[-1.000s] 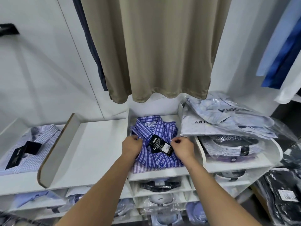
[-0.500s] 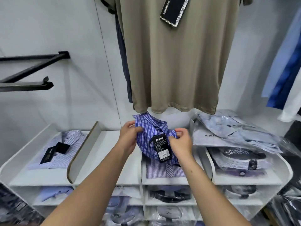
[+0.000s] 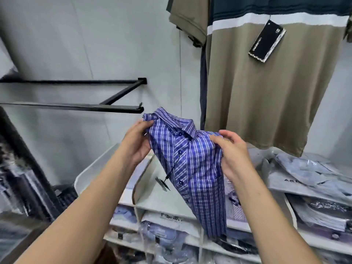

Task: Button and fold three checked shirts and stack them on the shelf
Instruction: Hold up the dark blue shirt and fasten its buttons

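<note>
Aloft, 2 hands, left hand (image 3: 138,141) and right hand (image 3: 231,155), grip the blue checked shirt (image 3: 192,168), collar up-left, hem slanting down-right over the shelf (image 3: 171,199).

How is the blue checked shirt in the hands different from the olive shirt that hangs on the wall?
The blue checked shirt is folded and held above the shelf by the left hand and right hand; the olive shirt hangs unfolded. The checked shirt is patterned throughout; the olive one is plain with dark and white bands on top. Both carry a black tag.
</note>
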